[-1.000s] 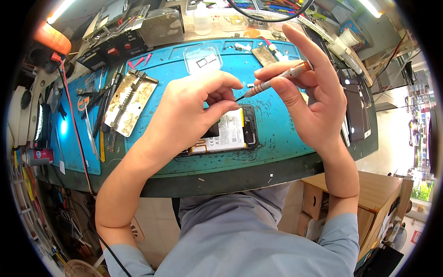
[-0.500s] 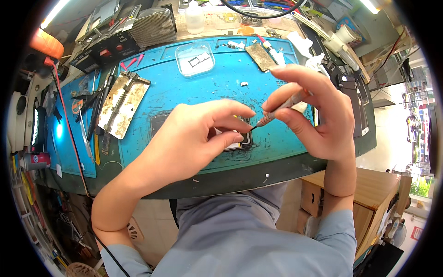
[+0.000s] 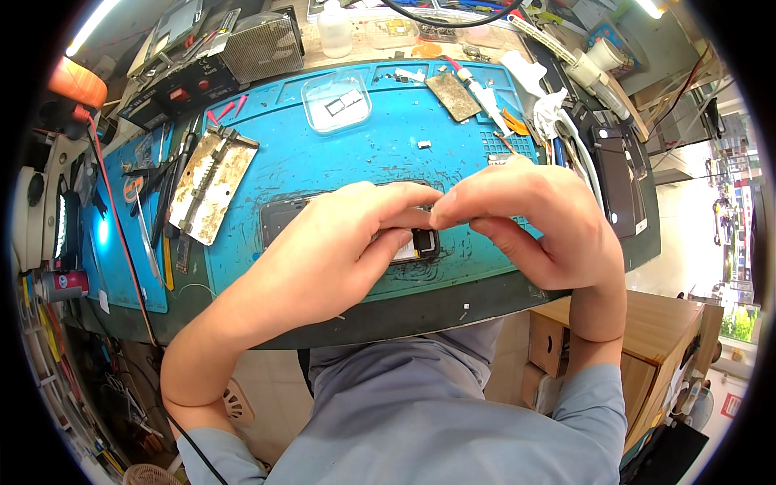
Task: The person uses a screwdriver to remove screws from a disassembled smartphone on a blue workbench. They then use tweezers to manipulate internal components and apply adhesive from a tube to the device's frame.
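Observation:
An opened phone (image 3: 279, 217), dark-framed with a pale part showing inside, lies on the blue work mat (image 3: 267, 158). My left hand (image 3: 339, 242) rests over it and hides most of it. Its thumb and forefinger are closed together at the phone; whatever lies between them is hidden. From the right, my right hand (image 3: 537, 218) reaches over the phone's right end, its forefinger stretched to the left fingertips and its thumb apart. No tool shows in it. Just behind its knuckles, a silver pen-like tool (image 3: 497, 159) lies partly hidden on the mat.
A clear plastic box (image 3: 337, 101) with small pieces stands at the back. To the left lies a metal board holder (image 3: 212, 184). A worn metal plate (image 3: 453, 97), a white syringe (image 3: 485, 97) and orange tweezers-like piece (image 3: 514, 123) lie back right. Dark phones (image 3: 618, 178) line the right edge.
The pen-like tool has left my right hand and lies behind it. My right hand has moved left, its forefinger now at my left fingertips. The left hand stays over the phone.

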A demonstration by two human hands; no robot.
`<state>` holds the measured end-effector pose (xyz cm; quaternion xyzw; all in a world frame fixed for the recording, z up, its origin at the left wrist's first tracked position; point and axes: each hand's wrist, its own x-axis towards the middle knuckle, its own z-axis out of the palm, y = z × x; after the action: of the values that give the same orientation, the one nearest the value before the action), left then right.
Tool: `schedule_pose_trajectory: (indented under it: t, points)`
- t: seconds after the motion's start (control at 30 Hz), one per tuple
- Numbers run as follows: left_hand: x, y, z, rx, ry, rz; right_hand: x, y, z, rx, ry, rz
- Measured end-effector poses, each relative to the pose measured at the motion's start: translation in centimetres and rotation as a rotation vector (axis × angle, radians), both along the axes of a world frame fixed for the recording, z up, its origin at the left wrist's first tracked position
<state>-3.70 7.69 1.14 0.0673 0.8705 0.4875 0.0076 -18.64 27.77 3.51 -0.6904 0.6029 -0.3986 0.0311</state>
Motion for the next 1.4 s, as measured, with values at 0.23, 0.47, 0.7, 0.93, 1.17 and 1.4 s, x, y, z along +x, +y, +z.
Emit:
schedule_pose_trajectory:
  t: [0.23, 0.47, 0.7, 0.93, 1.17, 1.4]
  points:
    - [-0.1, -0.3, -0.5, 0.134, -0.012, 0.113, 0.5, 0.5, 0.7, 0.045, 0.172, -0.138]
    - [-2.1, -3.8, -2.2, -0.21, 0.211, 0.43, 0.4, 0.4, 0.5, 0.093, 0.054, -0.161]
    - [-2.7, -3.6, -2.4, -0.324, 0.175, 0.321, 0.8, 0.4, 0.1, 0.108, -0.023, -0.216]
    - [-3.0, -3.7, -3.4, -0.49, 0.348, 0.237, 1.4, 0.1, 0.4, 0.13, -0.195, -0.212]
    - [-2.5, -3.4, -2.2, -0.29, 0.257, 0.275, 1.4, -0.1, 0.1, 0.104, -0.04, -0.257]
    - [-2.4, -2.0, -1.3, -0.138, 0.279, 0.262, 2.1, -0.2, 0.6, 0.096, -0.02, -0.229]
